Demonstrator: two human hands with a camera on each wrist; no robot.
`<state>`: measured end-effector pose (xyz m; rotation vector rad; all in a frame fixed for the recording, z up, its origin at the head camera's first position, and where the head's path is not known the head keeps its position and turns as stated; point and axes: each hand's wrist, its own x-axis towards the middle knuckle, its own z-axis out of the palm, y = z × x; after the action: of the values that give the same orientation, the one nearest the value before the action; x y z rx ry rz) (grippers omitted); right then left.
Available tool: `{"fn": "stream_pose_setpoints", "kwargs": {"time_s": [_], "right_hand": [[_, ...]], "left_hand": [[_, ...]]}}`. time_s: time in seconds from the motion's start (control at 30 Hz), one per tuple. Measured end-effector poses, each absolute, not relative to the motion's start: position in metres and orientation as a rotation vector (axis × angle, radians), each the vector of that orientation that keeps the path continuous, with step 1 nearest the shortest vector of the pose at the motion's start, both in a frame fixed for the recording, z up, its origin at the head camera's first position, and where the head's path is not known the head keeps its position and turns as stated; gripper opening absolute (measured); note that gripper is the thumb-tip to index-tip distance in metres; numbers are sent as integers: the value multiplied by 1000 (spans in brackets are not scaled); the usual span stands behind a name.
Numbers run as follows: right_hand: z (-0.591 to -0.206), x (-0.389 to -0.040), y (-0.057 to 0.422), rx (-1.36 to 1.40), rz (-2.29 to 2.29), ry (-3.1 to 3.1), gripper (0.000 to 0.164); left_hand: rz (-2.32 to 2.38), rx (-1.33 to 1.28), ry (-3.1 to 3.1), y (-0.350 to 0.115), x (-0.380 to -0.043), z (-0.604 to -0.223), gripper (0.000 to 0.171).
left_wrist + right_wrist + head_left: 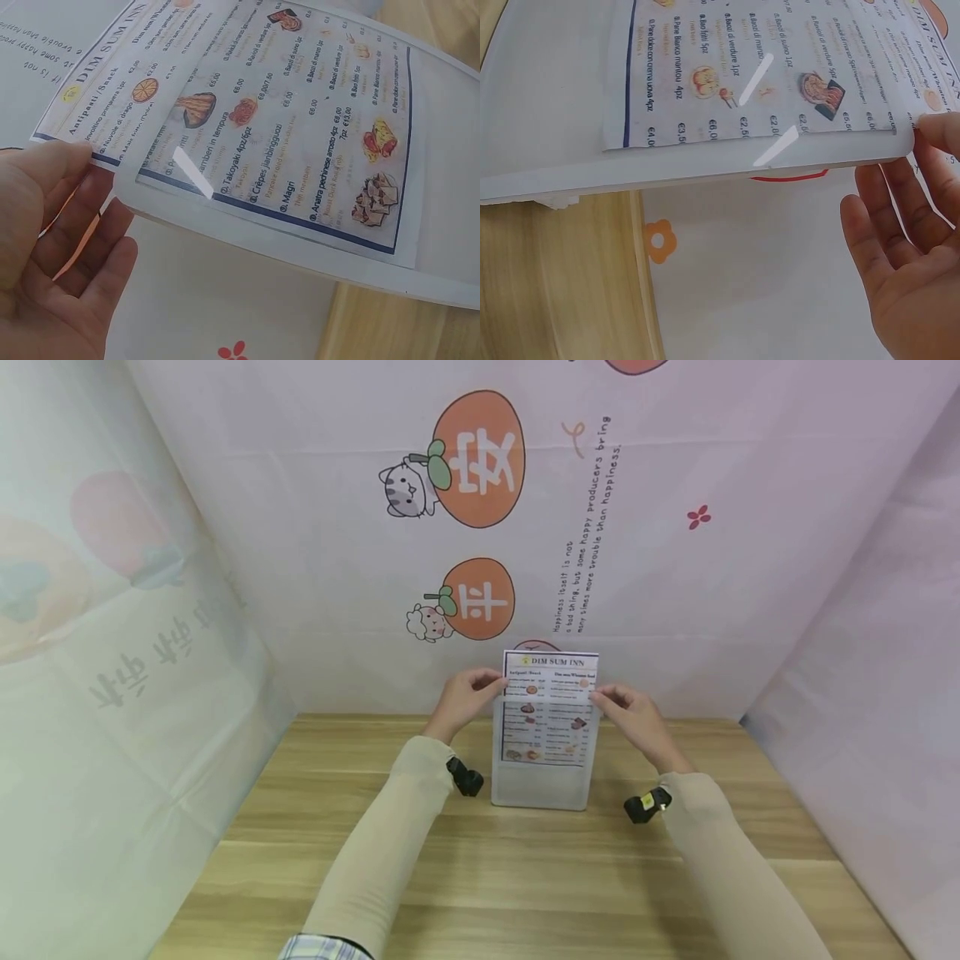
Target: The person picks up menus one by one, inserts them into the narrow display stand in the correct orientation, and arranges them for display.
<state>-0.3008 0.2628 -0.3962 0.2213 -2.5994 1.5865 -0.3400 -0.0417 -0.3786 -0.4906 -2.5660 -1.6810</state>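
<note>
A printed menu sheet point(551, 689) headed "DIM SUM INN" stands partly inside an upright clear display holder point(542, 787). Its top section sticks out above the holder's rim, while the lower section shows through the clear front. My left hand point(468, 697) pinches the sheet's left edge near the top, thumb in front. On the opposite edge, my right hand point(632, 714) pinches the paper just above the holder's corner. In the left wrist view the menu point(285, 142) lies behind the glossy panel, its blue border showing. The right wrist view shows the holder's side edge point(705, 176) below the sheet.
The holder stands on a wood-grain table point(525, 877). Behind it hangs a pale printed cloth point(652, 577) with orange fruit drawings and lettering; similar cloth point(112, 610) closes off the left side. A black wrist camera point(467, 778) sits on the left wrist, and another point(647, 806) on the right.
</note>
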Motion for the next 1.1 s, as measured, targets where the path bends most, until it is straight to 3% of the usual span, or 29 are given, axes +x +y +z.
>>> {"fn": "stream_pose_setpoints", "kwargs": {"time_s": [1.1], "right_hand": [[-384, -304, 263, 239, 1554, -2578, 52]], "left_hand": [[-1709, -509, -2520, -41, -339, -382, 24]]}}
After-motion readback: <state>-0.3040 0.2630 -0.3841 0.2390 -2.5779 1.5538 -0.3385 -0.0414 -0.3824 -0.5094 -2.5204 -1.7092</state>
